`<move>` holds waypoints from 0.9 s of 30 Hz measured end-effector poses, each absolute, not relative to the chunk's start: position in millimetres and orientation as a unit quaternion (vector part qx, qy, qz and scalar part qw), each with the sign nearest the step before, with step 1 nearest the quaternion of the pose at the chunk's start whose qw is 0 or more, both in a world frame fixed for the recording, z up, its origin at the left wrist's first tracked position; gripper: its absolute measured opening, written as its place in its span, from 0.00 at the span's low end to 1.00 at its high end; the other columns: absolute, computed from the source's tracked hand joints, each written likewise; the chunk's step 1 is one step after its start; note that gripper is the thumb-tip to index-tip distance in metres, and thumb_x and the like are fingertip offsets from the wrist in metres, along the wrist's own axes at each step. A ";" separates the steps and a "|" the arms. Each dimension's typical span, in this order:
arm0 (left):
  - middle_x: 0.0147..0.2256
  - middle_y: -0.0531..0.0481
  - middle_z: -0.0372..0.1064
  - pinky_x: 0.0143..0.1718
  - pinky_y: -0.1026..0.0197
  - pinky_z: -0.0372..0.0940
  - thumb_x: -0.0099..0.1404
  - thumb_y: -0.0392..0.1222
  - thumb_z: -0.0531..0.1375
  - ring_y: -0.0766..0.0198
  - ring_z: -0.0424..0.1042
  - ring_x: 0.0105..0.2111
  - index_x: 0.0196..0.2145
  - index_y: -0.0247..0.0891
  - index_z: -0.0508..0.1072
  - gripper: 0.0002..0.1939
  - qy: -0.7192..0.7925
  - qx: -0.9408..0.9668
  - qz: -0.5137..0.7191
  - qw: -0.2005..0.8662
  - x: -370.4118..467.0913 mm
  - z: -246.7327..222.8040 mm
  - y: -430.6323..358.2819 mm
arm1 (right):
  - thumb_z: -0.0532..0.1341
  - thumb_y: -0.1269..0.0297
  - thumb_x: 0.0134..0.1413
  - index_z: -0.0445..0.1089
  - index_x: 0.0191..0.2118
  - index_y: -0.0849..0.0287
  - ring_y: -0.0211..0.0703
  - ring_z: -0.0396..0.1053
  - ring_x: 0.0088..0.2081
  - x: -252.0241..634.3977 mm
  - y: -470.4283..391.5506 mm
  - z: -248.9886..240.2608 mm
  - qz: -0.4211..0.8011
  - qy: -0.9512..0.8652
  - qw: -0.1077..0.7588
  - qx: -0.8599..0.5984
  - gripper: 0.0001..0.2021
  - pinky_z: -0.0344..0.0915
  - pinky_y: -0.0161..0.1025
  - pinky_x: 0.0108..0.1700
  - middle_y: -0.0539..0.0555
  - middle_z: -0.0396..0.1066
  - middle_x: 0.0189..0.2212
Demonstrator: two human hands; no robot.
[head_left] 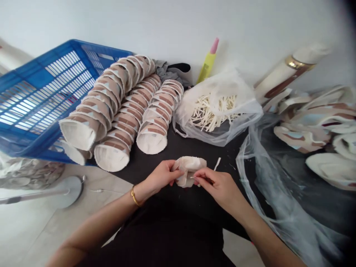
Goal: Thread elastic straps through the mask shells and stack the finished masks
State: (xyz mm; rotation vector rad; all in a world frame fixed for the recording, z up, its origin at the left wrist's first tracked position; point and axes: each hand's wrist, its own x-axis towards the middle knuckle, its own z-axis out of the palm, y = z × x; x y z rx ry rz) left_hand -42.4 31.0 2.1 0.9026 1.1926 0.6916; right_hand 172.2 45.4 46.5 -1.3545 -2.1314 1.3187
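A cream and beige fabric piece is held near the table's front edge. My left hand grips its left side, thumb on top, with a gold bangle at the wrist. At its right side, my right hand pinches a thin pale strip against the opening of the piece. One more pale strip juts up just behind my right hand. Farther back, a clear plastic bag lies open around many loose cream strips.
Nested rows of similar fabric pieces lean by a blue crate at the left. A yellow tube stands behind the bag. More fabric pieces and clear plastic lie at the right, near a white cylinder.
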 end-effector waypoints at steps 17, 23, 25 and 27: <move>0.26 0.54 0.64 0.28 0.65 0.55 0.59 0.48 0.62 0.68 0.59 0.26 0.33 0.34 0.73 0.13 0.570 0.499 0.307 0.577 -33.7 8.6 17.3 | 0.59 0.68 0.53 0.74 0.30 0.54 0.39 0.71 0.28 157.5 33.2 37.1 0.327 -0.758 0.159 -0.541 0.07 0.58 0.35 0.31 0.47 0.75 0.27; 0.24 0.55 0.62 0.26 0.65 0.55 0.59 0.48 0.63 0.69 0.57 0.25 0.30 0.34 0.71 0.13 0.574 0.497 0.317 0.568 -32.0 9.7 16.3 | 0.58 0.68 0.53 0.73 0.30 0.53 0.38 0.70 0.29 158.6 33.9 38.6 0.315 -0.769 0.160 -0.533 0.07 0.58 0.35 0.32 0.47 0.75 0.28; 0.25 0.54 0.64 0.28 0.65 0.56 0.59 0.48 0.63 0.68 0.59 0.26 0.32 0.34 0.72 0.12 0.569 0.497 0.317 0.574 -33.1 9.8 16.7 | 0.58 0.67 0.55 0.74 0.31 0.53 0.38 0.70 0.28 160.7 35.9 39.3 0.338 -0.768 0.163 -0.519 0.08 0.59 0.34 0.31 0.47 0.75 0.28; 0.26 0.53 0.65 0.29 0.65 0.58 0.59 0.47 0.63 0.68 0.60 0.27 0.33 0.33 0.73 0.12 0.564 0.496 0.316 0.580 -34.2 9.4 17.0 | 0.58 0.66 0.55 0.75 0.31 0.53 0.38 0.69 0.28 162.2 37.7 39.8 0.350 -0.769 0.158 -0.511 0.08 0.59 0.34 0.31 0.48 0.75 0.29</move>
